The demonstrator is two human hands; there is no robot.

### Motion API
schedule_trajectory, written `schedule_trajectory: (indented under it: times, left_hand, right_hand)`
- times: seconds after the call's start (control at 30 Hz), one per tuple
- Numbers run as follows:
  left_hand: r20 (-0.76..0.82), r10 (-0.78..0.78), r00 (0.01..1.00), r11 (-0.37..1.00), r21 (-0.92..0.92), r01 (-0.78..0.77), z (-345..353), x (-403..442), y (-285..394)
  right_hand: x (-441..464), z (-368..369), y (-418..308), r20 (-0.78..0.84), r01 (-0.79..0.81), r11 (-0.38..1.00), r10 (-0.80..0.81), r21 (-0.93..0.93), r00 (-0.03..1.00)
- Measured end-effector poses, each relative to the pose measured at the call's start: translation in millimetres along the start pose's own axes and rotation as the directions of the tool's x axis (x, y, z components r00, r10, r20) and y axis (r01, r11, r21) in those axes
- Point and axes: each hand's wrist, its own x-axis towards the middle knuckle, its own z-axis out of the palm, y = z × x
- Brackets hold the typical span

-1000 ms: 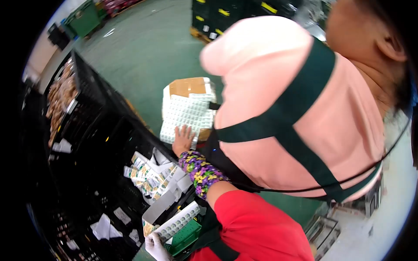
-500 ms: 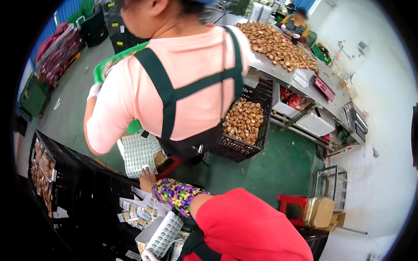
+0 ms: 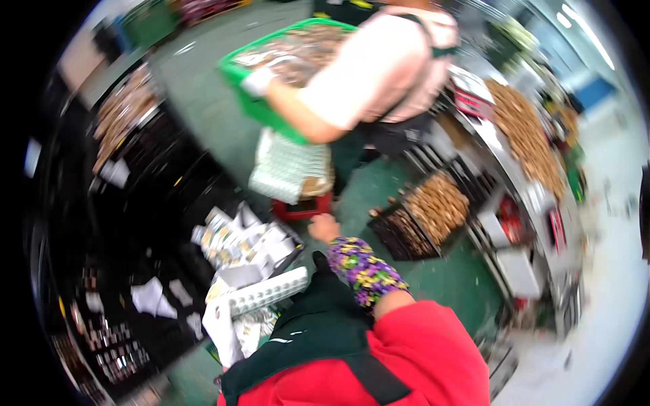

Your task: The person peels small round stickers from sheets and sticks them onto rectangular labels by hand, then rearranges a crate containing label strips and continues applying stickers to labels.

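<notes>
Sheet (image 3: 269, 291) clamped by its end in left hand (image 3: 218, 321), likely against creasing, with right hand (image 3: 325, 228) fingers too blurred to tell.

Mushroom-packing workshop: heaped mushrooms (image 3: 525, 135), metal worktable (image 3: 506, 169), black crate (image 3: 394, 238).

Bright strip lights (image 3: 588, 35) shine over green floor (image 3: 203, 101) and pale wall (image 3: 613, 250).
</notes>
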Motion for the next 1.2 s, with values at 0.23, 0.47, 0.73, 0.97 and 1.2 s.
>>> schedule_trajectory:
  times: [0.23,0.47,0.73,0.97,1.2]
  left_hand:
    - [-0.170,-0.180,0.969,0.977,-0.149,0.155,15.3,-20.7,15.0]
    - [-0.290,-0.211,0.934,0.977,-0.097,0.190,19.7,-9.9,7.9]
    - [-0.437,-0.310,0.844,0.951,-0.141,0.276,79.9,27.7,25.4]
    - [-0.495,-0.360,0.791,0.933,-0.210,0.293,120.1,45.6,43.9]
    - [-0.579,-0.341,0.740,0.936,-0.141,0.321,134.3,52.5,56.3]
  right_hand:
    - [49.0,-5.0,9.6,-0.053,0.020,1.000,-0.019,0.017,0.998]
    - [162.6,-38.8,-16.8,-0.243,0.172,0.983,-0.151,0.068,0.958]
    - [280.8,-54.5,-7.3,-0.224,-0.002,0.999,-0.007,-0.040,0.974]
    - [319.2,-47.4,2.5,-0.215,0.100,0.978,-0.138,-0.180,0.967]
    - [370.0,-92.8,3.1,-0.206,0.086,0.942,-0.158,-0.324,0.966]
